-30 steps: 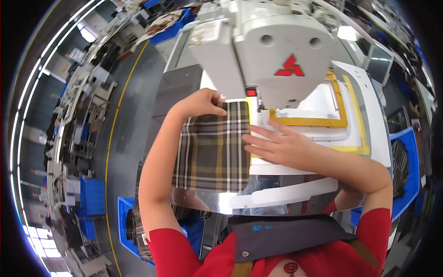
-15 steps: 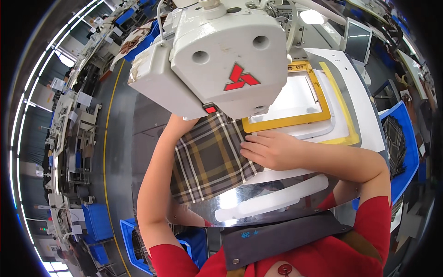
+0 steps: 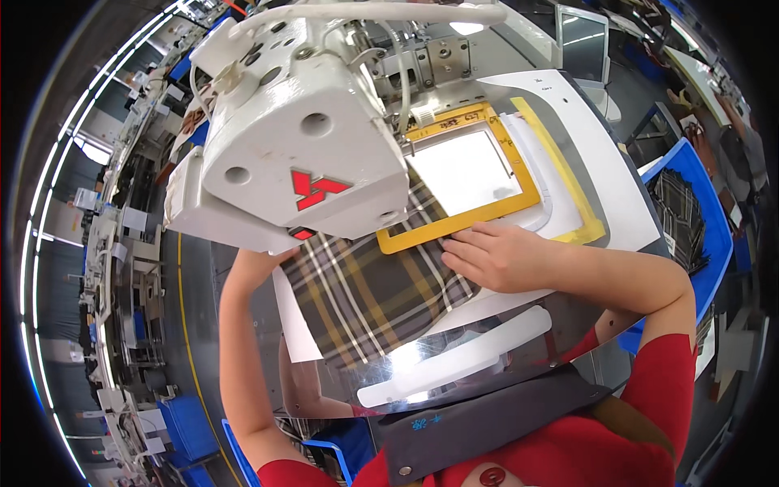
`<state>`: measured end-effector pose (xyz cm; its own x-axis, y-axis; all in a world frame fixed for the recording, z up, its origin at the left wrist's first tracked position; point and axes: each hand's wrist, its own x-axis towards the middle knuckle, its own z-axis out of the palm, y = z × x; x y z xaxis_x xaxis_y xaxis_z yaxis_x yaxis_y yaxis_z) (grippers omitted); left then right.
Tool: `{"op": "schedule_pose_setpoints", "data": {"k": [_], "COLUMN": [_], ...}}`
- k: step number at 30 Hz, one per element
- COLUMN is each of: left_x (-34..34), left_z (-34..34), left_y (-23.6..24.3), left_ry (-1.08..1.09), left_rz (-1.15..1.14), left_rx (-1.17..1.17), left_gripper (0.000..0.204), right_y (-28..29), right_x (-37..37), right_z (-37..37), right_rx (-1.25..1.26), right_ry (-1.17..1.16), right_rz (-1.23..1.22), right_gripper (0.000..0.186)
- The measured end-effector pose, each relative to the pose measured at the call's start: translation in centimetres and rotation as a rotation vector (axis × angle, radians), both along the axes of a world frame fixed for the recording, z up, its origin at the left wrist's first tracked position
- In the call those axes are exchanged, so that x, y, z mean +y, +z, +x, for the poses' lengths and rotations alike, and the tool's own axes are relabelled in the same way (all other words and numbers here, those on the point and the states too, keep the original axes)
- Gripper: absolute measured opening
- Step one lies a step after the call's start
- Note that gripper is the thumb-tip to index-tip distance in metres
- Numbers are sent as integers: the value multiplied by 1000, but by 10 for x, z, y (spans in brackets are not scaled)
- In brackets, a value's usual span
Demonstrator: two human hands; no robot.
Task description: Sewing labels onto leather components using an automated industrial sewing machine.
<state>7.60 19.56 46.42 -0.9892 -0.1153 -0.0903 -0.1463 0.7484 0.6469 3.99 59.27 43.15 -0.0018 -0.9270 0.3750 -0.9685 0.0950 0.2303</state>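
My left hand (image 3: 257,265) is at the left edge of the plaid fabric (image 3: 357,300), its fingertips mostly hidden below the white sewing machine head (image 3: 272,150). My right hand (image 3: 495,256) lies open, fingertips on the fabric just below the front bar of a yellow frame (image 3: 531,194). The fabric lies askew on a white sheet (image 3: 296,345), partly covered by this frame and the machine head.
A blue bin (image 3: 710,231) with plaid pieces stands at the right, beside a monitor (image 3: 583,45). A glossy plate with a white strip (image 3: 454,357) borders the near edge. A yellow-lined aisle and other workstations (image 3: 122,284) run along the left.
The fabric has turned and slid with both hands toward the yellow frame, which now overlaps it. My left hand has dropped behind the machine head's lower edge. The view has also shifted.
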Motion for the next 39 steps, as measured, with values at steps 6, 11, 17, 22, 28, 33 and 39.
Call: {"op": "schedule_pose_setpoints", "data": {"k": [6, 11, 17, 22, 28, 33, 39], "left_x": [18, 34, 83, 87, 68, 76, 93], "left_z": [-51, -46, -49, -39, -41, -28, 10], "left_y": [-85, -81, -73, -67, -53, -56, -48], "left_ry": [-96, -95, -24, 23, 78, 108, 107], "left_rz": [-95, -63, -62, -58, -46, -28, -68], "left_rx": [481, 471, 452, 424, 343, 260, 279], "left_gripper": [38, 37, 36, 34, 33, 32, 21], "right_y": [1, 5, -1, -23, -34, -30, -12], "right_x": [70, 99, 67, 54, 29, 29, 69], "right_z": [3, -2, -97, -141, -172, -175, -63], "right_rx": [-100, -385, -835, -695, -772, -768, -747], "right_ry": [-289, -494, -760, -682, -732, -793, -617], "right_rz": [7, -170, -520, -403, -586, -681, -779], "right_gripper": [29, 24, 26, 25, 18, 23, 17]}}
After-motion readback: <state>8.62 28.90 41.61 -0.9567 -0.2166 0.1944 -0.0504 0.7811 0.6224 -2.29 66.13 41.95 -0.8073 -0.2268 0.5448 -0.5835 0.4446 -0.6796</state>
